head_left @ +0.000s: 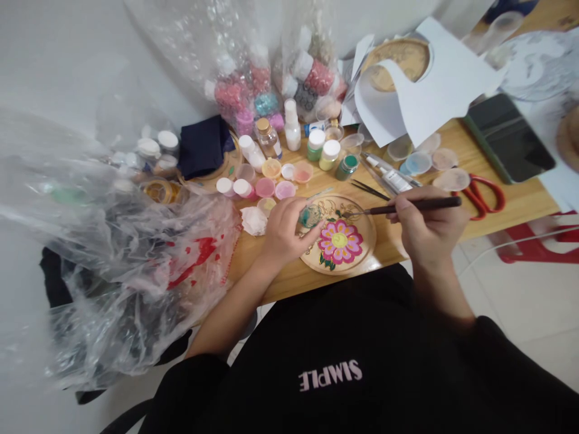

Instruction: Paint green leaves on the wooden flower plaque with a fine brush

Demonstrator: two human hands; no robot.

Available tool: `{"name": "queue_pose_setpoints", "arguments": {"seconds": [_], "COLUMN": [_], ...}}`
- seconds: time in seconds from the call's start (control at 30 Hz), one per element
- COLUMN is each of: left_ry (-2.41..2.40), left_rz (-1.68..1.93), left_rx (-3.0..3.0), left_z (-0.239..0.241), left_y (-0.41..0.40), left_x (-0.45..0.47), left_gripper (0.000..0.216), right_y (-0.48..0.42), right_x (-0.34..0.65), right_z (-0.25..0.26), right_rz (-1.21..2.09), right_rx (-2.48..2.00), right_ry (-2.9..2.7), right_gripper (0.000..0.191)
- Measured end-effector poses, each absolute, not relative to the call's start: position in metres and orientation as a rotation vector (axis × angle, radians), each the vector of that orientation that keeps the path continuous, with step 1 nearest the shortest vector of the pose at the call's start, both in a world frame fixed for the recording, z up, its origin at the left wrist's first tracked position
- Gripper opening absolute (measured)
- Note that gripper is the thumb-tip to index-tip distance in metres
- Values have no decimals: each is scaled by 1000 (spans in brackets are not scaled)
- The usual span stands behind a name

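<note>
A round wooden plate (pixel 366 244) lies at the table's near edge, painted with a pink flower with a yellow centre (pixel 340 241). My left hand (pixel 283 232) rests on the plate's left rim, fingers curled around a small pot of teal paint (pixel 310 216). My right hand (pixel 427 226) pinches a thin dark-handled tool (pixel 407 208) whose metal tip reaches the plate's upper part, above the flower.
Small paint pots (pixel 265 187) and bottles (pixel 323 150) crowd the table behind the plate. Tweezers (pixel 368 190), a tube, clear lids, red-handled scissors (pixel 486 196), a dark phone (pixel 509 135) and white paper (pixel 434 90) lie to the right. Crumpled plastic bags (pixel 113 241) fill the left.
</note>
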State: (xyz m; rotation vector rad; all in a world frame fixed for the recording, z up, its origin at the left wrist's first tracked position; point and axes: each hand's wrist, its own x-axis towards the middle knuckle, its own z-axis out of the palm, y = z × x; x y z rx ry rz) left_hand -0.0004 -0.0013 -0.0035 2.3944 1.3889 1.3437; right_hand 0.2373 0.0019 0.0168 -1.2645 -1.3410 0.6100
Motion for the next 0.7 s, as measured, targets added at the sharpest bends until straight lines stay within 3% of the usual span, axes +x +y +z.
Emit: {"name": "queue_pose_setpoints", "arguments": {"seconds": [0.7], "left_ry": [1357], "left_rz": [1324], "left_rx": [2356], "left_z": [-6], "left_y": [-2], "left_x": [-1], "left_gripper": [37], "right_y": [2], "right_x": [236], "right_z": [21], "right_rz": [616], "right_rx": [-1289], "right_ry": [-1371], "right_gripper": [12]}}
